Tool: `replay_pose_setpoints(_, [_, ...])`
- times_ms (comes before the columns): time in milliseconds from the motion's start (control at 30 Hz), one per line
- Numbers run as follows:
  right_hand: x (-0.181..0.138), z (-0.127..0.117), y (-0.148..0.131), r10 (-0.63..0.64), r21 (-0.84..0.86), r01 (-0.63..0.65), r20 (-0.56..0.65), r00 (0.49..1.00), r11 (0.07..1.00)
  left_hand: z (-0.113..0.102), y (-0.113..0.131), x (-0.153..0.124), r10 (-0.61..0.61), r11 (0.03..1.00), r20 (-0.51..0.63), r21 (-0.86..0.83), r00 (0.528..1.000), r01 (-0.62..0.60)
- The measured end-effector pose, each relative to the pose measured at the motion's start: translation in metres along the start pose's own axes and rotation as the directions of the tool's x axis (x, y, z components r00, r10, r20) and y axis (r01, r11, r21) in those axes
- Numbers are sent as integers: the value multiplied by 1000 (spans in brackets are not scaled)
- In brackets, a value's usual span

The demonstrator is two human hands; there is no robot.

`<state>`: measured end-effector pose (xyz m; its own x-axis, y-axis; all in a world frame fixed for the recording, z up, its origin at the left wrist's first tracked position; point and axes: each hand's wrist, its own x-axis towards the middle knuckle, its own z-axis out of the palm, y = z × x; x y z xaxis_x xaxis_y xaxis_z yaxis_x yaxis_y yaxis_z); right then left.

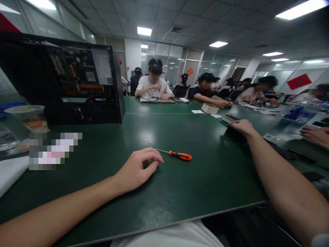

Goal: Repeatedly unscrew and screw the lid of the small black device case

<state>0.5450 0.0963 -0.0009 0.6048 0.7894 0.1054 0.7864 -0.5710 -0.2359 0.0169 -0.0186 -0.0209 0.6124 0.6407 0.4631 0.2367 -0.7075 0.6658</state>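
My left hand (137, 168) rests on the green table (164, 192), fingers loosely bent and thumb apart, with nothing in it. Just past its fingertips lies a screwdriver (181, 156) with an orange and black handle; the shaft tip comes close to the index finger. Stretched far out to the right, my right hand (241, 127) is closed over a dark flat object (230, 118) with a pale edge. Most of that object is under the hand, so its kind cannot be made out.
An open black computer case (117, 85) stands at the back left. Near it are a plastic cup (34, 118) and white sheet (11, 171). A small box (210, 108) and papers (197, 112) lie further back. Co-workers sit opposite; another person's hand (315, 135) is at right.
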Motion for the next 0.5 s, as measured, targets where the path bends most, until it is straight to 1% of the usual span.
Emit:
replay_pose_setpoints(100, [-10,-1,-4,-2,9,2,20,1000,1000,0,0,0,9,1000,-6,1,1000,-9])
replay_pose_setpoints(233, [-25,-5,-3,-71,28,71,-7,997,997,1,0,0,20,1000,-9,5,1000,-20])
replay_pose_setpoints(367, [-32,-27,8,-107,41,111,-84,991,993,0,0,-2,12,1000,-2,1,1000,-12])
replay_pose_setpoints(467, [-37,-49,24,-120,49,125,-104,987,991,0,-1,-2,2,1000,0,0,1000,-2])
replay_pose_setpoints(500, [-41,-56,30,-149,63,158,-138,979,985,0,-1,-2,1,1000,-2,-1,1000,-1])
